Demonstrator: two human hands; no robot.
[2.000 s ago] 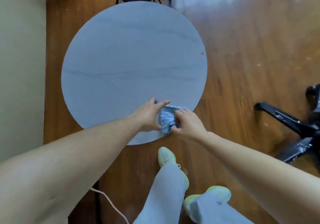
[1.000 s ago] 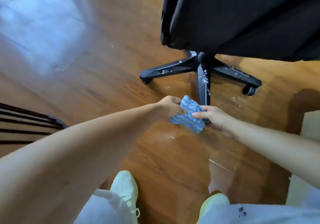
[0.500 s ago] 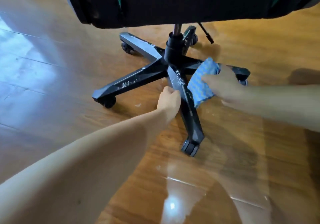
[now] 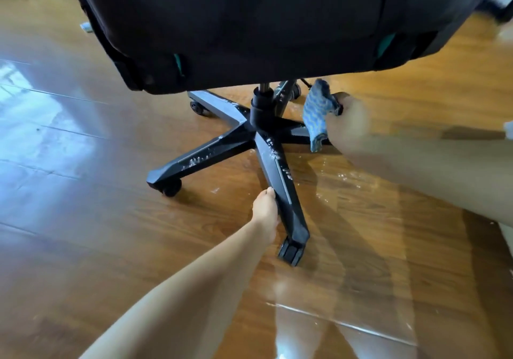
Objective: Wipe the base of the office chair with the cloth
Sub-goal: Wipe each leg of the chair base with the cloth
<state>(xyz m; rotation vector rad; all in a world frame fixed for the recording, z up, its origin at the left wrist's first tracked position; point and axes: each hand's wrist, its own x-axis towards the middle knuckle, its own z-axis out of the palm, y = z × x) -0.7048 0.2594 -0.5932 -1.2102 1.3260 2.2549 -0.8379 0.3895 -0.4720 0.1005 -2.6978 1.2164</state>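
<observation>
I see one office chair (image 4: 249,25) with one black base (image 4: 258,125). The base shows five legs, and I can count four casters: one (image 4: 172,188), one (image 4: 290,251), one (image 4: 196,106) and one (image 4: 296,91). There is one blue cloth (image 4: 317,114). My two hands are here: left hand (image 4: 266,206) and right hand (image 4: 348,119).

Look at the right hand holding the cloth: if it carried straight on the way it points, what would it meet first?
Probably the chair base's right-hand leg: the right hand points left toward the hub, the cloth hanging over that leg. Whether they touch is unclear.
</observation>
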